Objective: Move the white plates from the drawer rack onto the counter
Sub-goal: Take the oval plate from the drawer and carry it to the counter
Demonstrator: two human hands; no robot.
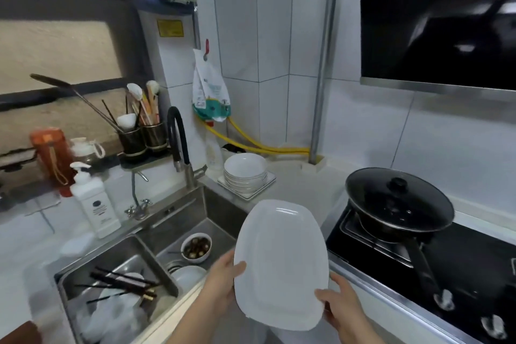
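The step in hand was the carry: both hands held one plate (280, 262) in the air, above the counter (301, 190) strip between the sink (173, 232) and the stove (446, 265). The left hand (223, 285) gripped its left edge with the thumb on top, and the right hand (339, 304) held the near right edge, fingers curled under. The drawer rack was not in view.

I judge the next move needed a lowering onto the free counter, near the bowls (245, 173), without hitting the pan (399, 201).

The plate was white, glossy, smooth, a rounded rectangle with a shallow rim, probably ceramic and slippery. The bowls were also white and stacked on a square plate.
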